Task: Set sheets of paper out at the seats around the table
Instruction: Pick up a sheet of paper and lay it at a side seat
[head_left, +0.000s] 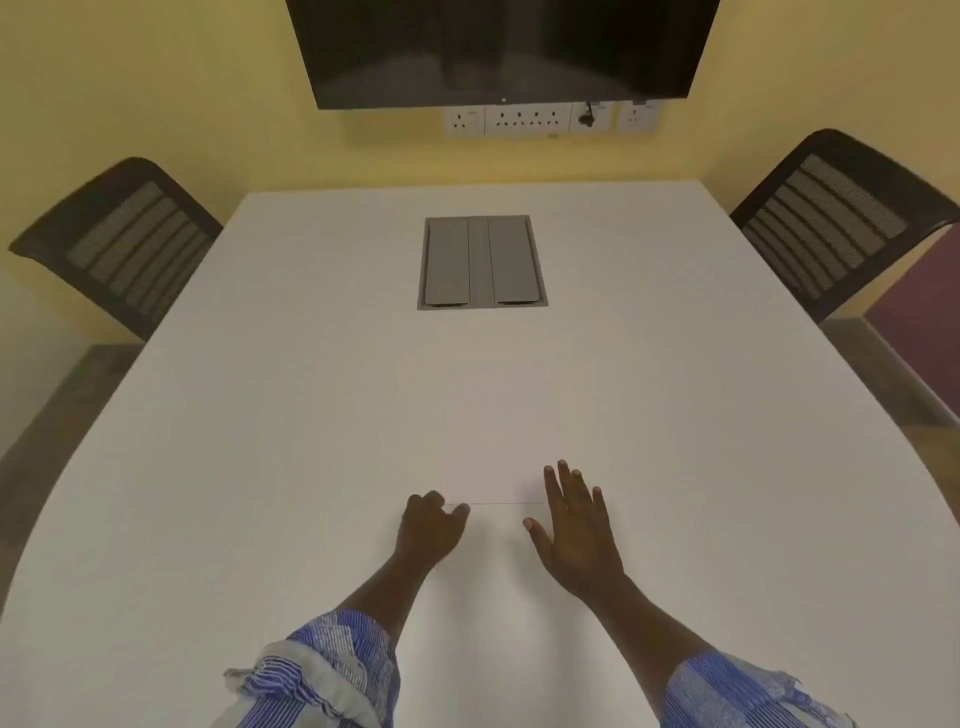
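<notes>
A white sheet of paper (501, 436) lies flat on the white table (260, 415), in front of me near the middle. It is hard to tell from the tabletop; its near edge shows as a thin line. My left hand (431, 530) has its fingers curled at the paper's near left corner, thumb and finger touching that edge. My right hand (576, 525) is flat with fingers spread, its fingertips on the near right corner. I cannot tell whether this is one sheet or a stack.
A grey cable hatch (482, 262) is set into the table beyond the paper. Two black mesh chairs stand at the far left (124, 244) and far right (841, 218). A dark screen (498, 47) and wall sockets (550, 119) are on the yellow wall.
</notes>
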